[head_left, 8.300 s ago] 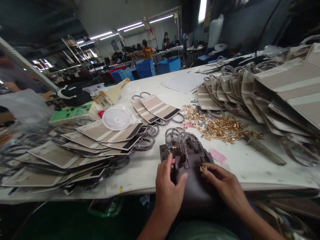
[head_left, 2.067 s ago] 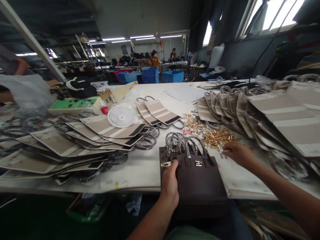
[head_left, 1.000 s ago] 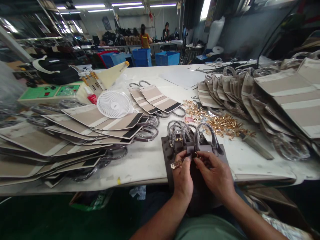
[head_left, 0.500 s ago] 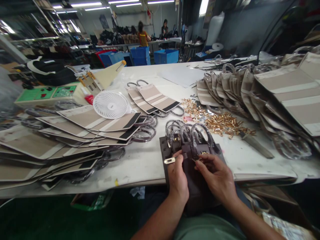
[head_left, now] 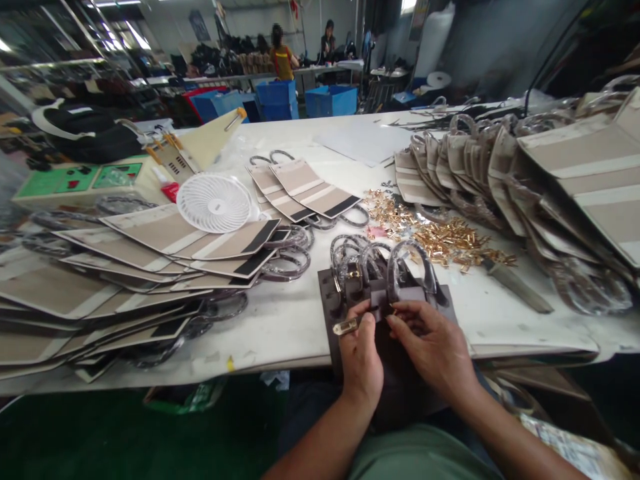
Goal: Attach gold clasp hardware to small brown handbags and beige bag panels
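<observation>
A dark brown handbag (head_left: 330,313) rests against the table edge and my lap, its looped handles (head_left: 413,250) wrapped in clear film. My left hand (head_left: 361,363) is closed on a dark strap (head_left: 379,293) at the bag's front, thumb on top. From its fingers a gold metal plate (head_left: 345,327) sticks out to the left. My right hand (head_left: 435,340) is closed in a pinch close to the strap, fingertips near those of the left. Whatever small thing lies in that pinch is hidden by the fingers.
Loose gold fittings (head_left: 445,240) lie beyond the bag, beside a knife-like tool (head_left: 520,287). Beige panels with wrapped handles (head_left: 225,247) pile up on the left, under a white fan (head_left: 215,203). More panels (head_left: 590,153) stack on the right. Blue bins (head_left: 330,101) and two people are behind.
The gold plate has tilted in my left hand, and the strap now stands up between my hands. My right fingertips have moved slightly up and closer to the left. The view has shifted a little.
</observation>
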Motion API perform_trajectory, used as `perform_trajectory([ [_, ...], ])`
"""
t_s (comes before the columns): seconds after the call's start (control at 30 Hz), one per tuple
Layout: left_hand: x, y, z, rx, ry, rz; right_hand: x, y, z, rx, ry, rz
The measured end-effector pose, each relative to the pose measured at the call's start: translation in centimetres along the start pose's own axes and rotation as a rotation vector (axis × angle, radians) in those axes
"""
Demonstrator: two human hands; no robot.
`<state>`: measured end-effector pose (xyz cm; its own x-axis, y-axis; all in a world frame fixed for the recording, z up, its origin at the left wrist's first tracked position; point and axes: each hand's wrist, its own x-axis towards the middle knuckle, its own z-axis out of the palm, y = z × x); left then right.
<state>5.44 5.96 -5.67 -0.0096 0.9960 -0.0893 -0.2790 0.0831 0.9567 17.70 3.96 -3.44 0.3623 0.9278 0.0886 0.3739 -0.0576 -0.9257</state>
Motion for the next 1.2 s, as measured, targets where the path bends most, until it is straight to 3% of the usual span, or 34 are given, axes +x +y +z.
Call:
perform_trajectory([
  [0.23,-0.2,1.1,0.4,0.029,0.0,0.023,0.4,-0.3,0.2,-0.175,0.041,-0.084],
  [0.5,0.5,1.8,1.1,-0.018,-0.007,-0.122,0.9,0.1,0.0,-0.113,-0.097,-0.063],
  [0.73,0.3,1.5,1.2,0.154,0.069,0.004,1.7,-0.5,-0.2,-0.199,-0.127,-0.11],
  [0.9,0.1,0.8,0.9,0.255,0.042,0.115,1.8,-0.6,-0.4,-0.157,-0.161,-0.116],
  [1.1,0.2,0.6,0.3,0.301,0.069,0.077,0.3,0.0,-0.3,0.071,-0.085,-0.035],
  [1.2,0.4,0.3,0.1,0.35,0.056,0.129,0.6,0.4,0.3,0.076,-0.046,-0.047],
])
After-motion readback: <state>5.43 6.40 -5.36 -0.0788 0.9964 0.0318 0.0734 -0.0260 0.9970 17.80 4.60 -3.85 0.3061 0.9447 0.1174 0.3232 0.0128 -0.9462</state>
